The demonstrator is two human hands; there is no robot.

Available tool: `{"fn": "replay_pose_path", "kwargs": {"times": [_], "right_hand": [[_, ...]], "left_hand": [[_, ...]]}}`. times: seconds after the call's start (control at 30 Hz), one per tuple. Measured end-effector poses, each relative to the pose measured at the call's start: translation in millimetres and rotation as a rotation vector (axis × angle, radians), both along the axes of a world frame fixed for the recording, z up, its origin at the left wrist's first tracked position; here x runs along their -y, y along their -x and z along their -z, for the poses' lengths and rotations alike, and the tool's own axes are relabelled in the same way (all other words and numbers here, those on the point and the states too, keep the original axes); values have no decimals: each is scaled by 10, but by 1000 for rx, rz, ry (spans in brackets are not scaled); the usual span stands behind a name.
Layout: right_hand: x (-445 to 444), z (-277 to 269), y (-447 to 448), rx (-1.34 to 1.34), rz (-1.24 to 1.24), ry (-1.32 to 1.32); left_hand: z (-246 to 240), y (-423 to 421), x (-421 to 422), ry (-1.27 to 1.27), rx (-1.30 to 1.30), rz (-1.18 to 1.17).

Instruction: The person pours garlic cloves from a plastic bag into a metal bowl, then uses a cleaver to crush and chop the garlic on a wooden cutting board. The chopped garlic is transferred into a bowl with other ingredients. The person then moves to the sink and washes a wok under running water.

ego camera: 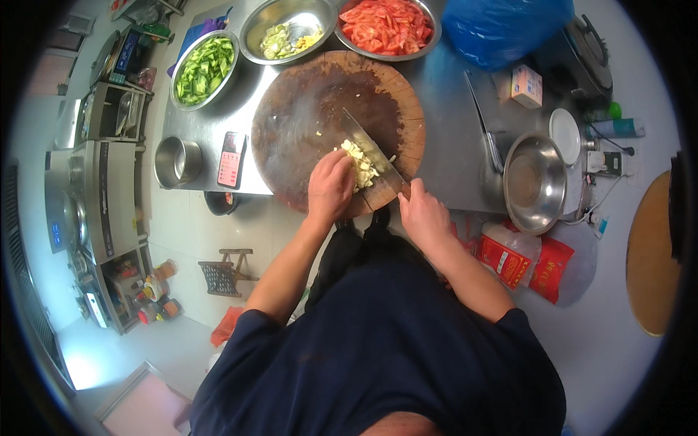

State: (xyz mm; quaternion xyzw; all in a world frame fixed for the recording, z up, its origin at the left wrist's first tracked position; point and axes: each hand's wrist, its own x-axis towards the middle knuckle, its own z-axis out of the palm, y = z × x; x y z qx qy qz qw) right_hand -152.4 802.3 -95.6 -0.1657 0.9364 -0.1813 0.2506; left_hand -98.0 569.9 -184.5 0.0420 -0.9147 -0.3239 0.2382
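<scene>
My right hand (425,211) grips the handle of a cleaver (373,151), whose broad blade slants up and left over a round wooden chopping block (294,125). Along the blade's left side lies a heap of pale yellow chopped pieces, probably garlic (362,168). Curled at the left edge of this heap, my left hand (331,182) touches the pieces. Its fingertips are partly hidden, so a hold on any piece cannot be made out. A few stray bits lie elsewhere on the block, which is dark and damp across much of its top.
Steel bowls hold sliced green vegetable (204,71), chopped scallion (276,41) and cut tomato (386,27) behind the block. A phone (232,159) and a steel pot (178,162) stand left. On the right are tongs (485,128), a steel basin (534,182) and a blue plastic bag (504,30).
</scene>
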Motion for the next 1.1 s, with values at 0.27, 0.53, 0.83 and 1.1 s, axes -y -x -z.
{"fn": "replay_pose_path", "kwargs": {"times": [0.27, 0.53, 0.83, 1.1], "right_hand": [[82, -229, -97, -119, 40, 109], [161, -40, -90, -35, -26, -17], [169, 2, -100, -238, -75, 229], [346, 279, -159, -191, -89, 76]], "left_hand": [[-217, 62, 143, -14, 129, 3], [-200, 227, 222, 170, 299, 124], [-209, 140, 332, 56, 221, 154], [-171, 151, 317, 66, 191, 190]]}}
